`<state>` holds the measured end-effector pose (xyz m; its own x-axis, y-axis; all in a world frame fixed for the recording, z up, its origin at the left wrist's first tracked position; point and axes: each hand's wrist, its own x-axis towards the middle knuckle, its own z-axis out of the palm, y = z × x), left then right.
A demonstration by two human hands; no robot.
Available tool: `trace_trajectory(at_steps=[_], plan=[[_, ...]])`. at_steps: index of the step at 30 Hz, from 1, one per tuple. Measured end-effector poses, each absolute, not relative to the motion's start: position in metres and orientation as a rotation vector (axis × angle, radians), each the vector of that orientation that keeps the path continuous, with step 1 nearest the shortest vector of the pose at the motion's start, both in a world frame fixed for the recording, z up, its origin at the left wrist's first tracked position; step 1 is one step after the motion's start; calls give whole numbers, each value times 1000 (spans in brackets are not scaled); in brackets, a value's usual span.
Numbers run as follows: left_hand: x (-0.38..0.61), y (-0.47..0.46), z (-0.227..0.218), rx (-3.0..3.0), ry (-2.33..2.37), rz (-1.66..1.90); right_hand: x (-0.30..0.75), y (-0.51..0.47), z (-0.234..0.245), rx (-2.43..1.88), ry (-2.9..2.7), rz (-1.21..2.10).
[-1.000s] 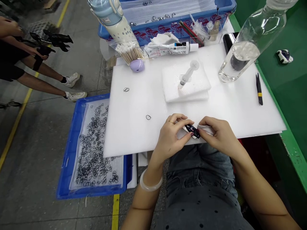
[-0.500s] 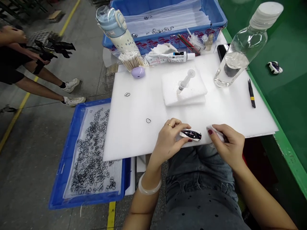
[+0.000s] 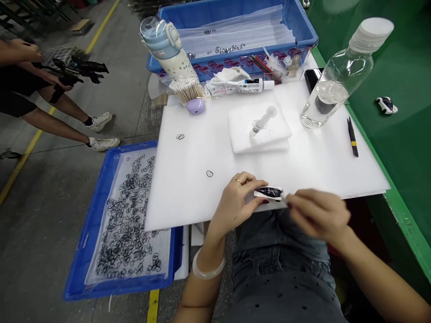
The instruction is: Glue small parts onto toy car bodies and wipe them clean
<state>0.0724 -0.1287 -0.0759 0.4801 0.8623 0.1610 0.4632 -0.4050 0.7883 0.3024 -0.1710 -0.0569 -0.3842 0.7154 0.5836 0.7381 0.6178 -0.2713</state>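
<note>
My left hand (image 3: pixel 237 197) pinches a small white-and-black toy car (image 3: pixel 269 193) by its sides, near the front edge of the white foam-topped table. At the car's right end is my right hand (image 3: pixel 319 213), closed and blurred by motion. A whitish bit of cloth (image 3: pixel 284 197) shows at its fingertips; the rest of it is hidden in the fingers. A clear syringe (image 3: pixel 264 121) lies on a small white foam block (image 3: pixel 240 139) beyond the hands. Black tweezers (image 3: pixel 352 138) with a yellow band lie to the right.
A clear bottle (image 3: pixel 336 85) of liquid and a flask (image 3: pixel 168 47) stand at the back. Cotton swabs (image 3: pixel 185 89), a purple case (image 3: pixel 195 106) and a tube (image 3: pixel 254 85) lie before a blue bin (image 3: pixel 232 56). A blue tray (image 3: pixel 85 233) of black rings sits left. Another toy car (image 3: pixel 386 105) lies right.
My right hand has moved left to the car's right end and turned, the cloth now mostly hidden. My left hand keeps its hold on the car. The view has shifted slightly.
</note>
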Motion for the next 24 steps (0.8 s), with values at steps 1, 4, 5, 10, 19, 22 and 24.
trace_trajectory(at_steps=[1,4,5,10,19,22,24], plan=[[73,-129,-76,2038,1093,758,309,-164,-48,-1240,-2130,-116],[75,-130,-76,2025,1115,767,316,-150,-30,-1495,-2059,-303],[75,-130,-75,2021,1126,761,314,-150,-29,-1477,-2095,-292],[77,-130,-70,1993,1127,746,285,-167,-56,-1287,-2242,-99],[77,-133,-72,1974,1141,753,286,-173,-70,-1281,-2135,9],[75,-134,-73,1934,1122,791,279,-167,-69,-1284,-2192,224],[74,-135,-73,1892,1101,834,274,-163,-73,-1249,-2220,274]])
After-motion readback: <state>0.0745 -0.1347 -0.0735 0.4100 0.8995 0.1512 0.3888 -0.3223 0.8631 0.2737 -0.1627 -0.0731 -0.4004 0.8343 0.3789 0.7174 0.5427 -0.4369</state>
